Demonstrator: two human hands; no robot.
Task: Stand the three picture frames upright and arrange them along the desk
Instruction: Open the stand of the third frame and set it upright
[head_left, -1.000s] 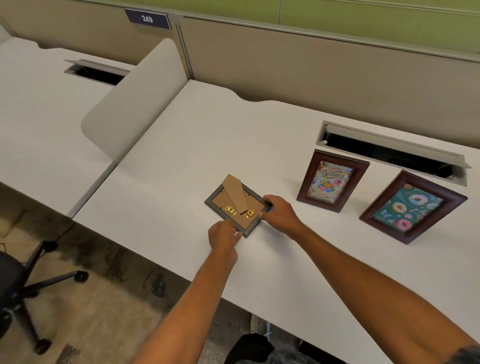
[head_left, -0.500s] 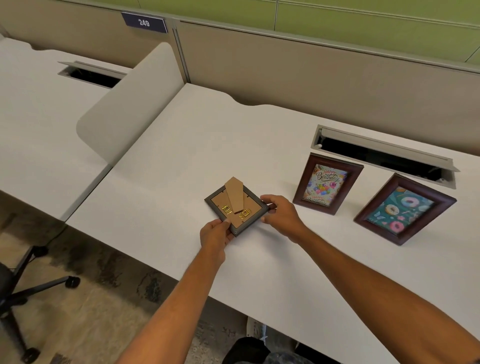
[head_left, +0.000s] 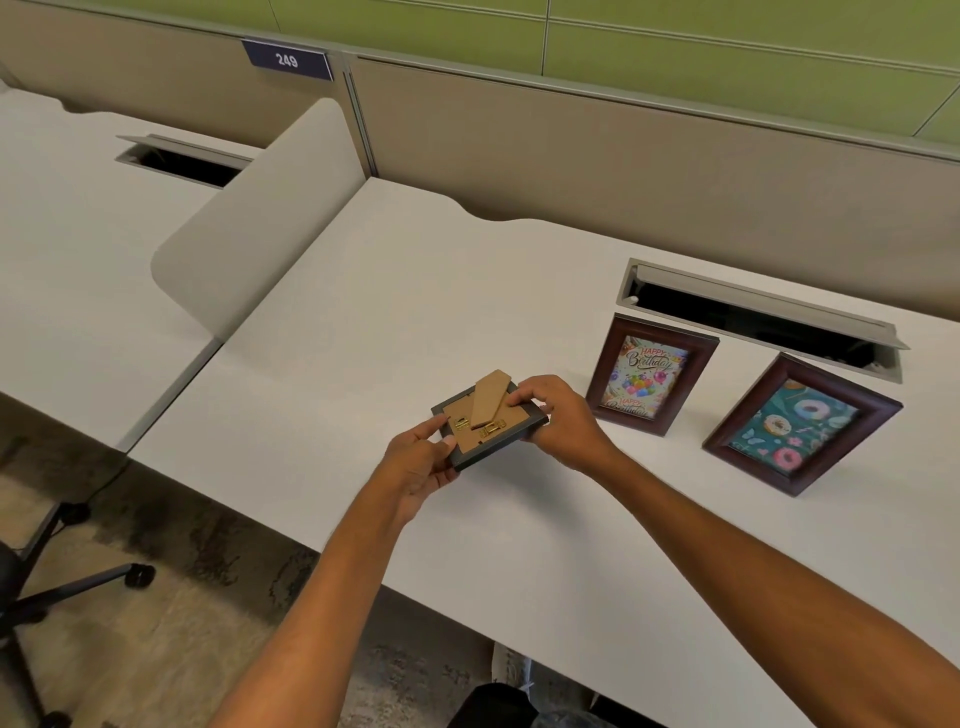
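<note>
A small dark picture frame (head_left: 485, 426) is held face down a little above the white desk (head_left: 395, 322), its brown cardboard back and folding stand facing up. My left hand (head_left: 421, 465) grips its near left corner. My right hand (head_left: 558, 415) grips its right edge. To the right, a brown frame with a birthday picture (head_left: 649, 374) stands upright. Further right, a brown frame with a donut picture (head_left: 800, 423) also stands upright, turned at an angle.
An open cable slot (head_left: 753, 312) lies in the desk behind the two standing frames. A curved grey divider (head_left: 249, 228) separates this desk from the neighbouring desk at left. A beige partition wall (head_left: 623, 156) runs along the back. An office chair base (head_left: 47, 587) stands on the floor at lower left.
The small frame has been lifted off the desk by both hands and shifted slightly to the right. The two standing frames have not moved.
</note>
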